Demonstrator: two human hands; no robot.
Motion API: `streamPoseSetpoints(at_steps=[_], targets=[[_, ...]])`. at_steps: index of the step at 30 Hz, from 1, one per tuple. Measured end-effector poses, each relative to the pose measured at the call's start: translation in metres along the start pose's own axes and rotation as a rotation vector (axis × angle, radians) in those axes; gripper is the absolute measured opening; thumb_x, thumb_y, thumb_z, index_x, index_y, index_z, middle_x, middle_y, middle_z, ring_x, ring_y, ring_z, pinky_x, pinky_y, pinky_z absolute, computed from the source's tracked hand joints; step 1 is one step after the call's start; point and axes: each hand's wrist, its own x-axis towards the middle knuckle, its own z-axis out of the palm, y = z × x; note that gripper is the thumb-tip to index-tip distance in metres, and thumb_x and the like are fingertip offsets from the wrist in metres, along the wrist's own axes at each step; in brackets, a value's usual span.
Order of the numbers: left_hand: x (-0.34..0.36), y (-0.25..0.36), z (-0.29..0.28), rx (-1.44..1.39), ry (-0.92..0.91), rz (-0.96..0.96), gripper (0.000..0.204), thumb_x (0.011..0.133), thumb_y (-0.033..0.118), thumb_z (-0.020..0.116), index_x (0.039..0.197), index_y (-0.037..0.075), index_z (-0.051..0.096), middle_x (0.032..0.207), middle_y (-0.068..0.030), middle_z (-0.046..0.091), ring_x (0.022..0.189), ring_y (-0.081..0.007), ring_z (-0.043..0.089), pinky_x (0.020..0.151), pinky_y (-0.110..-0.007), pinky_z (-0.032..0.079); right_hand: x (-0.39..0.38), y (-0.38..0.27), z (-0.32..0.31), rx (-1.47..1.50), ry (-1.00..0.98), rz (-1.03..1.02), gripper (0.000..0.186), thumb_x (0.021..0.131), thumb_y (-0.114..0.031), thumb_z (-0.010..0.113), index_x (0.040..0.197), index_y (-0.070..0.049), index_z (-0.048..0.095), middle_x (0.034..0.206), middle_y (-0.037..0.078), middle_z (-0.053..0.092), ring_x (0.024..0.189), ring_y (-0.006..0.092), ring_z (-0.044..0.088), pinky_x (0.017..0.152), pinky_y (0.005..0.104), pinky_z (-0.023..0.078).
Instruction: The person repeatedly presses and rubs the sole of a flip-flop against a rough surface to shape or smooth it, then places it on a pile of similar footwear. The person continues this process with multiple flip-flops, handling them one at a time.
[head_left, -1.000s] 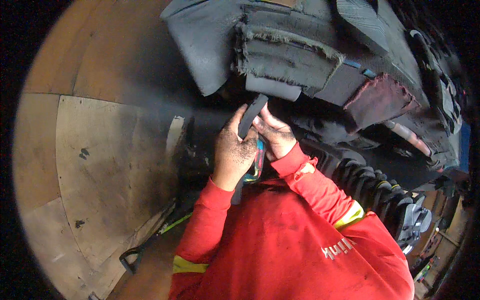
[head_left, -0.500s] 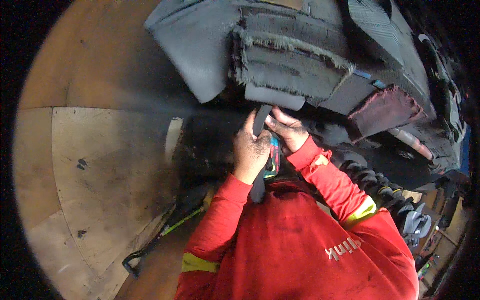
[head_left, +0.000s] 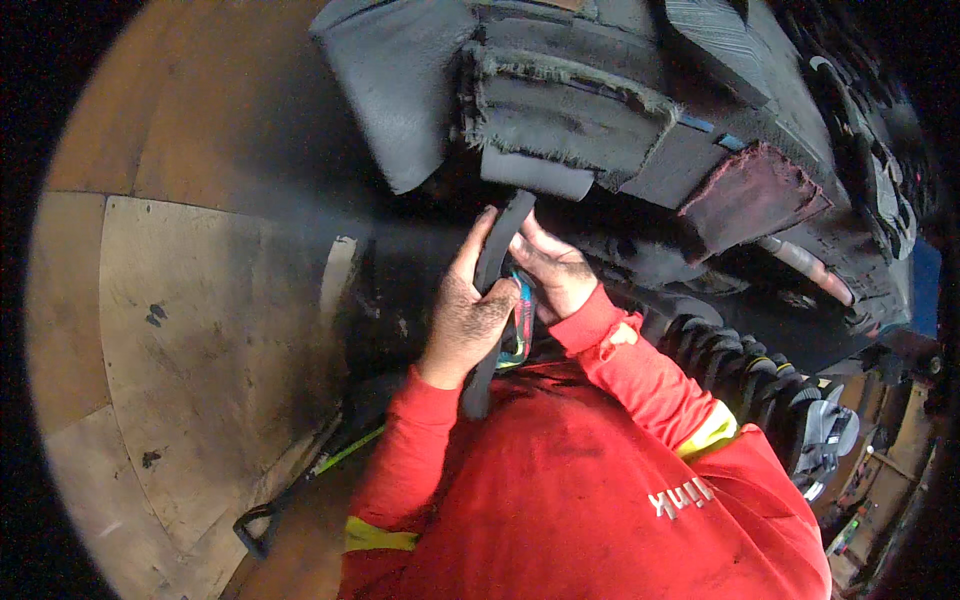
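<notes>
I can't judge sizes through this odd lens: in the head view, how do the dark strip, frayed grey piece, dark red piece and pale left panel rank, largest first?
1. Pale panel
2. Frayed grey piece
3. Dark red piece
4. Dark strip, partly covered by the left hand

Apparent size only; nearness may mislead.

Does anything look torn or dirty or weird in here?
Yes, a few things look worn. The gray cloth near the top has ragged, fraying edges instead of neat ones. The dark red cloth to its right looks ragged too. The wooden board on the left has dark marks, so it looks dirty.
</notes>
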Motion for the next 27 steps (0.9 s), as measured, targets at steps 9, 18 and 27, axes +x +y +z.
streamPoseSetpoints(at_steps=[9, 18, 27], targets=[[0.035, 0.014, -0.007, -0.004, -0.116, -0.176, 0.062, 0.085, 0.007, 0.062, 0.144, -0.002, 0.043, 0.111, -0.0045, 0.062, 0.092, -0.0099, 0.056, 0.083, -0.026, 0.049, 0.026, 0.008, -0.011, 0.238, 0.116, 0.249, 0.035, 0.103, -0.029, 0.053, 0.128, -0.006, 0.059, 0.111, 0.009, 0.068, 0.095, 0.0209, 0.068, 0.085, 0.0357, 0.056], [0.075, -0.037, 0.024, -0.129, -0.105, -0.189, 0.040, 0.084, 0.012, 0.065, 0.121, -0.001, 0.055, 0.097, 0.0010, 0.057, 0.083, -0.0093, 0.053, 0.075, -0.028, 0.047, 0.049, -0.029, -0.067, -0.060, 0.123, 0.117, 0.032, 0.100, -0.028, 0.057, 0.121, -0.004, 0.062, 0.107, 0.009, 0.068, 0.092, 0.0187, 0.065, 0.083, 0.0348, 0.053], [0.009, -0.047, 0.021, -0.561, -0.079, -0.196, 0.082, 0.081, 0.000, 0.063, 0.155, 0.004, 0.029, 0.134, -0.0020, 0.050, 0.106, -0.0078, 0.053, 0.093, -0.025, 0.047, 0.013, -0.041, -0.030, -0.423, 0.189, 0.076, 0.048, 0.095, -0.021, 0.069, 0.137, -0.001, 0.056, 0.116, -0.001, 0.063, 0.102, 0.0062, 0.056, 0.091, 0.0257, 0.047]])
